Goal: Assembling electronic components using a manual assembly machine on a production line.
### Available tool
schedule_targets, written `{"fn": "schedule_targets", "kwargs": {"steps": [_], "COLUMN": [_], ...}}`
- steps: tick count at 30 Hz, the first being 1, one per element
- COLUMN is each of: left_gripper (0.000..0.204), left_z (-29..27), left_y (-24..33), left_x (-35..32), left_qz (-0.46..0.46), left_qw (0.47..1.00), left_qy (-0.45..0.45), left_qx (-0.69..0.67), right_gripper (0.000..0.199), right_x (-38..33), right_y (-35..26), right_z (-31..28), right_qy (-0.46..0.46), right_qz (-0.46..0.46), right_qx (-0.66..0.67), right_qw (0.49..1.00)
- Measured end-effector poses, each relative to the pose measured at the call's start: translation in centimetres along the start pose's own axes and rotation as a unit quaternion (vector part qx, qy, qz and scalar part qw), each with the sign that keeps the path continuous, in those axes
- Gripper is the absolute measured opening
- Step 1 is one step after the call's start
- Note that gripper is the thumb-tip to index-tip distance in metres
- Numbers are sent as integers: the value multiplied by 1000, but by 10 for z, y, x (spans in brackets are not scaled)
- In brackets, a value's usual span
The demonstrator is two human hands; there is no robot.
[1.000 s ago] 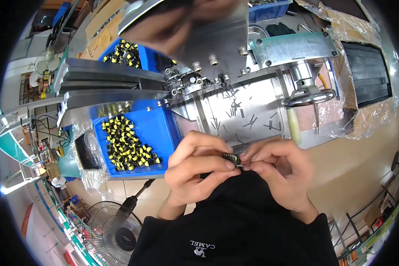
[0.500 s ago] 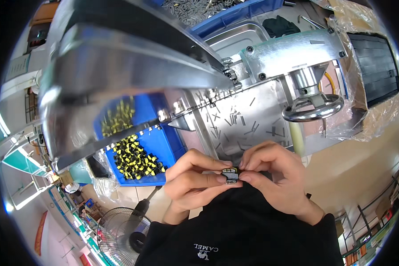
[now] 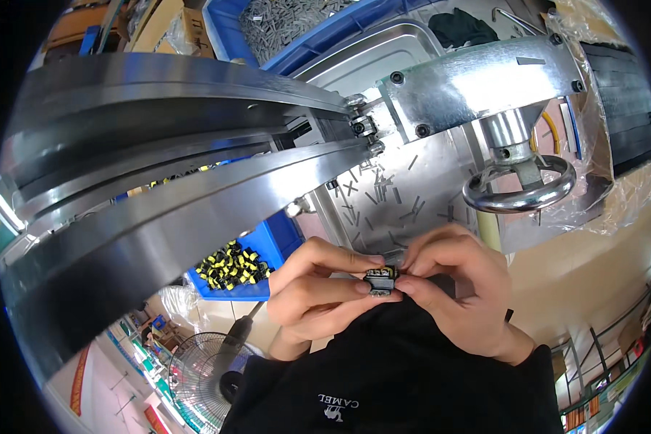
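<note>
— What's the biggest thing in front of you?

— Those long curved steel rails (image 3: 166,188) sweeping across from your left, meeting the bolted steel plate (image 3: 477,79) at upper right. Below that plate hangs a round steel handwheel (image 3: 519,194), and between them lies a flat metal tray (image 3: 405,195) strewn with small loose pins.

— And lower down?

— A blue bin (image 3: 271,242) pokes out beneath the rails, holding a heap of yellow-and-black parts (image 3: 231,264). A floor fan (image 3: 202,372) stands down at lower left.

— Where are your hands?

— Right in front of your dark top, close together. Your left hand (image 3: 315,293) has its thumb and forefinger pinched on the small black component (image 3: 380,278), from its left side. Your right hand (image 3: 459,289) pinches the same piece from the other side, fingertips closed on it.

— So where's the piece itself?

— Held between both hands, just below the tray's near edge, clear of any surface.
</note>
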State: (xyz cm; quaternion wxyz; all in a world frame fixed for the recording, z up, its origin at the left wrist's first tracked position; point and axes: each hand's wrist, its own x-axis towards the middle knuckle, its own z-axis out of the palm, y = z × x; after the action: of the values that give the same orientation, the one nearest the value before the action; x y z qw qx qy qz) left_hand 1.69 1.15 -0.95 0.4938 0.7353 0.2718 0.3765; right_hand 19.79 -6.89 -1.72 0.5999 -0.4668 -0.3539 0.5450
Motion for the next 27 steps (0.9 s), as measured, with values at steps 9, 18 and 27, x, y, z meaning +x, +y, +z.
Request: {"fn": "schedule_targets", "kwargs": {"steps": [9,18,27], "left_gripper": [36,38,43], "left_z": [0,-64,-103], "left_y": [-3,-8,1], "left_x": [-4,-4,0], "left_qz": [-14,-6,74], "left_qw": [996,986,991], "left_qy": [84,168,109], "left_qx": [24,-14,13], "right_gripper": [14,16,16], "right_x": [-3,-8,-9], "right_y": [-3,1,3], "right_z": [1,-1,-2], "right_qy": [99,86,62], "right_qz": [-41,-40,-6], "right_qx": [-111,-98,-95], "right_qw": [988,991,994]}}
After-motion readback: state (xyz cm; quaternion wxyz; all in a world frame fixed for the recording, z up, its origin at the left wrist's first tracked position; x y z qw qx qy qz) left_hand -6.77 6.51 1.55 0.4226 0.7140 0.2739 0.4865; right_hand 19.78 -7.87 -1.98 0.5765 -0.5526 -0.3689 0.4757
